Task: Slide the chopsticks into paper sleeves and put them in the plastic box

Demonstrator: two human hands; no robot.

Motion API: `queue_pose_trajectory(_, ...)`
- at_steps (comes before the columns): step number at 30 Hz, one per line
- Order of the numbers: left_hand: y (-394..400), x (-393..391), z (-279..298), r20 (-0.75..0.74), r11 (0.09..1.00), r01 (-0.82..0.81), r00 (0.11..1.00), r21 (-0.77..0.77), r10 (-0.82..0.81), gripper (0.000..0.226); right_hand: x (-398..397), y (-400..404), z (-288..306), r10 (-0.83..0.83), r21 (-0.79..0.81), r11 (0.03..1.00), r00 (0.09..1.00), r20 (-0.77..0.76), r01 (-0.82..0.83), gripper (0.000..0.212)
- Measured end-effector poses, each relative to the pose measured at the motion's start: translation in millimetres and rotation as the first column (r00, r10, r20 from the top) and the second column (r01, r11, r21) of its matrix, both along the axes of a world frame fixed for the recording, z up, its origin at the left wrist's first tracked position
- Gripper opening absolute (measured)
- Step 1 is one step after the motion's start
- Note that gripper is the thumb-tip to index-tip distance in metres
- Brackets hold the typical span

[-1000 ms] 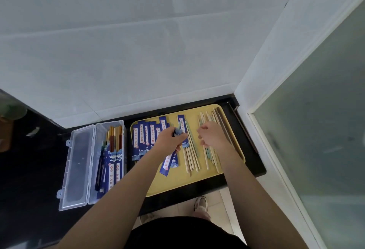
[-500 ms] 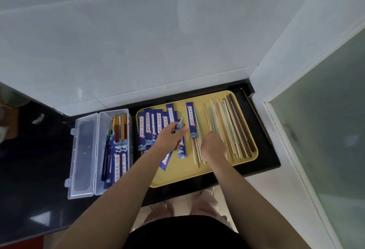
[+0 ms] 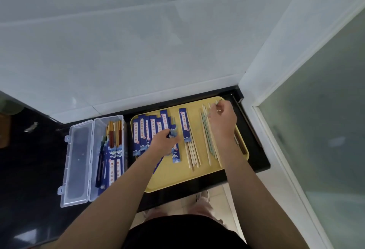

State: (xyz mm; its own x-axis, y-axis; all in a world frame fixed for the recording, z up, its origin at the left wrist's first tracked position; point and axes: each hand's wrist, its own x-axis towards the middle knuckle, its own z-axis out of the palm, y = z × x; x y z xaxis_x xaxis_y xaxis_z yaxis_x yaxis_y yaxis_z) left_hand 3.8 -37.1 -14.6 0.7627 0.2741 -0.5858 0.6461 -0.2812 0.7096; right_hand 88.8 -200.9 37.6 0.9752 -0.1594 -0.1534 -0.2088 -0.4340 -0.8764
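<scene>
A yellow tray (image 3: 177,177) sits on a black counter (image 3: 35,169) in the lower middle of the frame, with a white tiled wall above it. On the left part of the tray lies a fanned row of blue paper sleeves (image 3: 146,130), overlapping one another. The left hand (image 3: 165,141) rests over the lower right end of that row, its fingers curled round a blue sleeve (image 3: 173,131); a pale stick end seems to poke out above the fingers, though blur makes this hard to confirm. Just right of the left hand, a sleeved set (image 3: 185,128) lies on its own with bare wooden ends sticking out toward the bottom of the frame. Farther right lie loose chopsticks (image 3: 207,142), pale green and wood-coloured, side by side. The right hand (image 3: 223,118) is over their upper ends near the tray's top right corner, fingertips pinched on the tip of one or two sticks. Left of the tray, the clear plastic box (image 3: 116,150) stands open, its lid (image 3: 78,161) folded out flat to the left, and it holds several sleeved chopsticks with brown and orange ends showing.
</scene>
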Motion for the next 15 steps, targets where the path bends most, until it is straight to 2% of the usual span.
queue_pose_trajectory(3,-3,-2,3,-0.037,0.998,0.027,0.999,0.062,-0.024,0.016,8,2,29,-0.046,0.276,0.960,0.999,0.021,0.038,0.011)
queue_pose_trajectory(5,-5,-1,6,-0.034,0.998,0.029,0.999,0.050,-0.027,0.014,11,3,41,-0.035,0.377,0.926,0.999,0.024,0.024,0.012)
queue_pose_trajectory(11,-7,-1,19,0.038,0.998,0.029,0.999,-0.062,-0.027,0.018,10,6,44,0.014,0.383,0.923,1.000,0.018,-0.020,0.015)
queue_pose_trajectory(15,-10,-2,28,0.092,0.994,0.060,0.994,-0.095,-0.051,0.012,6,8,39,0.046,0.339,0.939,0.999,0.024,-0.052,0.017)
